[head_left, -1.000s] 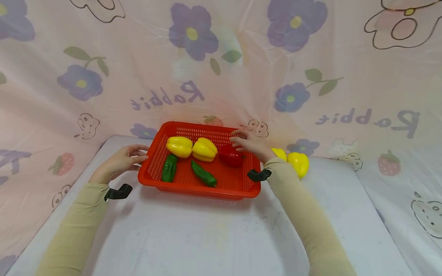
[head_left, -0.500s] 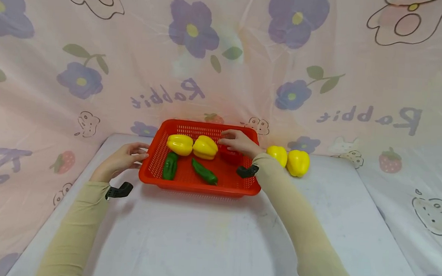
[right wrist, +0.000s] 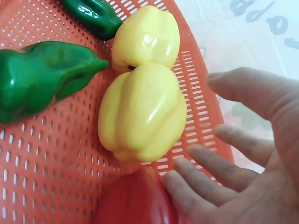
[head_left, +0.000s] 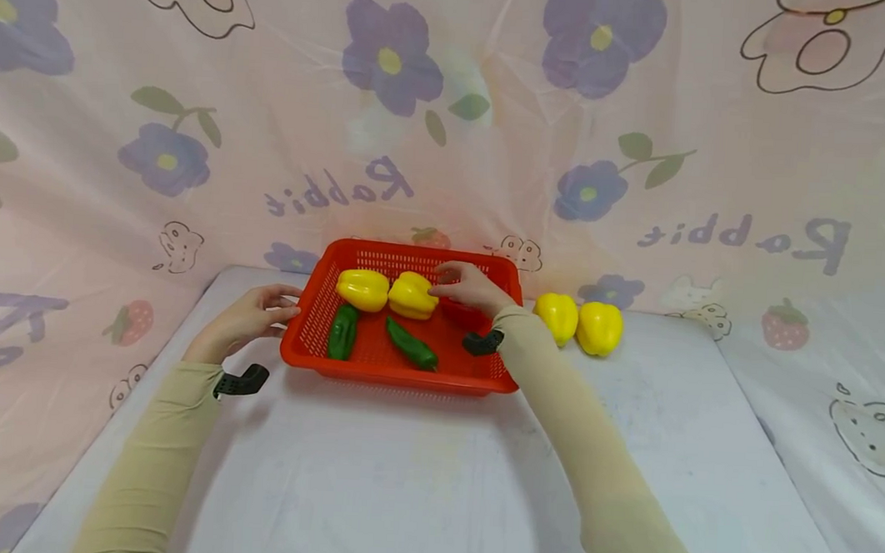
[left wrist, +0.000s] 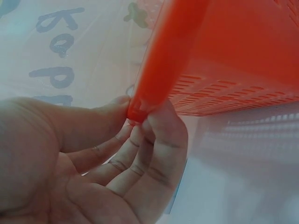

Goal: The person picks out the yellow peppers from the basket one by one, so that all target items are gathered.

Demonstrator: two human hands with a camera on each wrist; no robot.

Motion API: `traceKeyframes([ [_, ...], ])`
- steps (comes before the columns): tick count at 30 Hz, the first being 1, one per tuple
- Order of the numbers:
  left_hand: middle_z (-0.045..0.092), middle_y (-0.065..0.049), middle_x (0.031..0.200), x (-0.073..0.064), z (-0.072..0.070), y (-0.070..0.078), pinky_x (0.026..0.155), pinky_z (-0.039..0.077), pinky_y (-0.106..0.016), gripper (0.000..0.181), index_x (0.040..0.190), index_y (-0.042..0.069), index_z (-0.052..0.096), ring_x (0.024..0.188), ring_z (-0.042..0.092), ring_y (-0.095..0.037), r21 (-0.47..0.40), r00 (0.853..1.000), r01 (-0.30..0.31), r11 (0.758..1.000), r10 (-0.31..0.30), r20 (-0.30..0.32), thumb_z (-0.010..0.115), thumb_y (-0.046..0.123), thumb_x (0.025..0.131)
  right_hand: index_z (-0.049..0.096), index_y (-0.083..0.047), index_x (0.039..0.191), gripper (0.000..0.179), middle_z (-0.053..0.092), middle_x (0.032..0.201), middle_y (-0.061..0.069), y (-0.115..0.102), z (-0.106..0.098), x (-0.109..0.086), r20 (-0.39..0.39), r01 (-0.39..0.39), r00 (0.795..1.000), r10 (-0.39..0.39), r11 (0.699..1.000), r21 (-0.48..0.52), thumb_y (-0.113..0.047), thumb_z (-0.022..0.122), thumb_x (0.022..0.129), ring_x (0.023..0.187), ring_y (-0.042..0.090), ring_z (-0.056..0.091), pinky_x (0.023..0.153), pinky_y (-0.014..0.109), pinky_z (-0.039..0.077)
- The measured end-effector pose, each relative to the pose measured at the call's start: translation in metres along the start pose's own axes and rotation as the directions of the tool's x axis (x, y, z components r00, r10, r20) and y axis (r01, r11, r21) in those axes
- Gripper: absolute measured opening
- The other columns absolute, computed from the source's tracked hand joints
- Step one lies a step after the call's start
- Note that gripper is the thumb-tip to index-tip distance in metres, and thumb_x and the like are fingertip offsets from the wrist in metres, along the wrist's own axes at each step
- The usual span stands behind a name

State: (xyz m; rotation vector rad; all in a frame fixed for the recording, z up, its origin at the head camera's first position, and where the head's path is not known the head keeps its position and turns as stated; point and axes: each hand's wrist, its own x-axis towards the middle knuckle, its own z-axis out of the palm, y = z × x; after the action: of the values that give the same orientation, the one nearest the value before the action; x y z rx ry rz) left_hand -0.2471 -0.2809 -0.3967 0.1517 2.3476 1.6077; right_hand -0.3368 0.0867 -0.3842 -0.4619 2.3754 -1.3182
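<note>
At the left end of the red basket (head_left: 399,379), my left hand (head_left: 248,323) pinches the rim between thumb and fingers, as the left wrist view shows. Inside it, along the far side, lie two yellow bell peppers (head_left: 362,291) (right wrist: 142,114). Two green peppers (head_left: 411,343) (head_left: 343,333) are nearer the front. My right hand (head_left: 475,289) hovers over the basket's right part with fingers spread and nothing in them. Its fingertips are right by the red bell pepper (right wrist: 135,200), which the hand mostly hides in the head view, and close to the right-hand yellow one.
Two more yellow bell peppers (head_left: 556,317) (head_left: 600,328) sit on the white table (head_left: 402,483) to the right of the basket. A printed curtain (head_left: 494,146) hangs behind the table and at its sides.
My right hand has moved left across the basket, from over the red pepper toward the right-hand yellow pepper. My left hand stays at the rim, and the peppers keep their places.
</note>
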Motion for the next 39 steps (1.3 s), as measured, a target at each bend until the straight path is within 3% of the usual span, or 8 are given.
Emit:
traceKeyframes([
  [14,0.052,-0.022,0.112,0.001,0.0,-0.003,0.076,0.056,-0.035,0.045,0.135,-0.008,0.037,0.09,0.061,-0.021,0.007,0.999,-0.037,0.999,0.037,0.007,0.055,0.011,0.098,0.052,-0.009,0.134,0.056,0.051,0.132,0.011,0.003,0.016,0.015,-0.02,-0.002,1.0,0.0,0.998,-0.071,-0.023,0.074,0.085,0.121,0.026,0.045,0.104,0.043,0.037],
  [21,0.05,-0.026,0.118,0.001,0.0,-0.003,0.078,0.056,-0.036,0.048,0.137,-0.005,0.037,0.093,0.061,-0.027,0.029,1.0,-0.01,1.0,0.011,-0.003,0.056,0.015,0.098,0.052,-0.008,0.133,0.056,0.05,0.134,0.012,0.001,0.022,0.02,-0.033,0.022,0.999,-0.026,0.993,-0.115,-0.016,0.076,0.083,0.124,0.028,0.044,0.105,0.041,0.036],
  [30,0.05,-0.026,0.118,0.001,-0.001,-0.004,0.078,0.055,-0.036,0.047,0.138,-0.005,0.037,0.092,0.062,-0.026,0.029,1.0,0.003,1.0,-0.002,-0.008,0.054,0.013,0.098,0.043,-0.009,0.141,0.067,0.044,0.14,0.012,0.0,0.03,0.022,-0.052,0.025,0.998,-0.031,0.992,-0.125,-0.01,0.075,0.082,0.128,0.027,0.04,0.106,0.039,0.036],
  [39,0.051,-0.025,0.114,0.002,-0.001,-0.003,0.076,0.056,-0.034,0.045,0.137,-0.005,0.038,0.088,0.062,-0.022,0.007,1.0,-0.006,1.0,0.006,-0.004,0.054,0.011,0.099,0.051,-0.01,0.134,0.06,0.049,0.134,0.011,0.002,0.034,0.027,-0.064,0.008,0.998,-0.02,0.982,-0.189,-0.012,0.078,0.081,0.119,0.025,0.046,0.105,0.038,0.036],
])
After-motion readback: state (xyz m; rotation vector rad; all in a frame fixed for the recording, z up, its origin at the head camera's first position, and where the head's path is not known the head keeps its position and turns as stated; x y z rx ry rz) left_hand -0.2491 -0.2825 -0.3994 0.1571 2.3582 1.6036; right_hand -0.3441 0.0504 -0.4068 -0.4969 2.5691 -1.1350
